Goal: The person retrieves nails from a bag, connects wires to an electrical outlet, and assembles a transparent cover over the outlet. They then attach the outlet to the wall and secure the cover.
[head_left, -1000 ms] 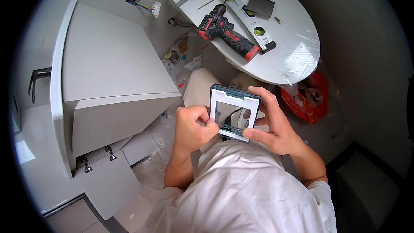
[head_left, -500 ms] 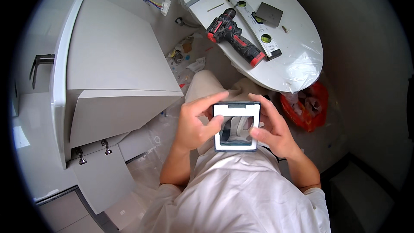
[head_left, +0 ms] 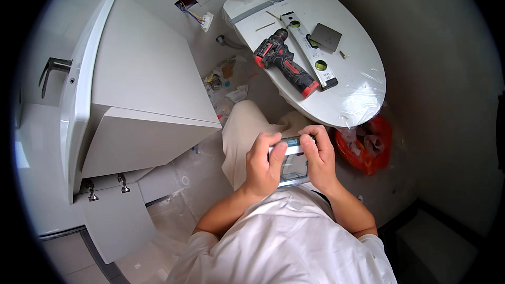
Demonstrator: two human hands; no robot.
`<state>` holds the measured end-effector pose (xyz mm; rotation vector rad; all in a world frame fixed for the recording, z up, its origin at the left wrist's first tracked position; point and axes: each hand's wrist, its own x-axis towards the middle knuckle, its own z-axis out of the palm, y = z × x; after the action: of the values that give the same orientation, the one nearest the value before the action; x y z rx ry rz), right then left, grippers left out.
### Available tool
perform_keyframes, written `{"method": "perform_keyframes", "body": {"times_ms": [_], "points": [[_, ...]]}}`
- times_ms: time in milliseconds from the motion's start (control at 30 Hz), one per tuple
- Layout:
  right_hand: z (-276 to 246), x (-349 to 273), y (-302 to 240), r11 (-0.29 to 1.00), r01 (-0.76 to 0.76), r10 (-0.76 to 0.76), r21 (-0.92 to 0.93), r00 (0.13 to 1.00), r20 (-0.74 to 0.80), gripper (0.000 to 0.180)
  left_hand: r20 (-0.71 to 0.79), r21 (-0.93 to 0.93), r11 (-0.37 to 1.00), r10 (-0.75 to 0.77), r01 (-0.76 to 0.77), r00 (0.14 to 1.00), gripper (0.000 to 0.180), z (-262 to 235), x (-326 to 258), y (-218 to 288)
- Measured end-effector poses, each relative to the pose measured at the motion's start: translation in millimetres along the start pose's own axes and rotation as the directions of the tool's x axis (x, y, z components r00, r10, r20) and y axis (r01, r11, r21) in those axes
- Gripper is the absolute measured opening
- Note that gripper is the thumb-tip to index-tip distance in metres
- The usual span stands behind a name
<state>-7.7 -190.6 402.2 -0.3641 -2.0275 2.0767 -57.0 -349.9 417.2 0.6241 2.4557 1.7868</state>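
Note:
Before my body I hold a square clear plastic box with a white frame (head_left: pixel 294 171), now tilted so its upper edge faces me. My left hand (head_left: pixel 264 165) grips its left side, thumb near the upper left corner. My right hand (head_left: pixel 319 158) is closed round the right side, its thumb at the upper right corner. Fingers hide both sides and part of the top edge. Beyond the hands, a black and red cordless drill (head_left: pixel 286 60) lies on the white toilet lid (head_left: pixel 357 71), beside a spirit level (head_left: pixel 309 50) and a square grey plate (head_left: pixel 326 37).
A white cabinet with a basin and tap (head_left: pixel 52 71) stands on the left, its hinged door (head_left: pixel 118 223) hanging open. Wires with a white connector (head_left: pixel 207 21) come out of a wall hole. A red plastic bag (head_left: pixel 376 152) sits right of the toilet; debris (head_left: pixel 226 81) litters the floor.
The framed box has tilted, its clear face foreshortened. Both hands have drawn closer together, thumbs shifting up to its top edge. My view has shifted slightly.

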Motion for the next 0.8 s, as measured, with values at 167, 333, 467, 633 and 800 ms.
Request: {"method": "perform_keyframes", "body": {"times_ms": [167, 333, 467, 633, 800], "points": [[2, -1, -12, 0.971, 0.094, -0.124, 0.221, 0.984, 0.125, 0.038, -0.133, 0.102, 0.943, 0.328, -0.316, 0.935, 0.028, -5, -5, 11], [3, -7, -34, 0.919, 0.042, -0.122, 0.391, 0.976, 0.182, 0.057, -0.151, 0.098, 0.932, 0.361, -0.350, 0.920, 0.030, -12, -5, 15], [0, -8, -39, 0.937, 0.086, -0.149, 0.339, 0.975, 0.164, 0.054, -0.104, 0.156, 0.875, 0.476, -0.459, 0.873, 0.032, -14, -5, 21], [-1, -5, -38, 0.943, 0.157, -0.201, 0.294, 0.971, 0.127, 0.052, -0.044, 0.299, 0.785, 0.579, -0.542, 0.814, 0.034, -14, -3, 27], [-2, -3, -43, 0.918, 0.073, -0.139, 0.390, 0.980, 0.144, 0.048, -0.040, 0.343, 0.728, 0.643, -0.594, 0.765, 0.039, -12, 1, 22]]}}
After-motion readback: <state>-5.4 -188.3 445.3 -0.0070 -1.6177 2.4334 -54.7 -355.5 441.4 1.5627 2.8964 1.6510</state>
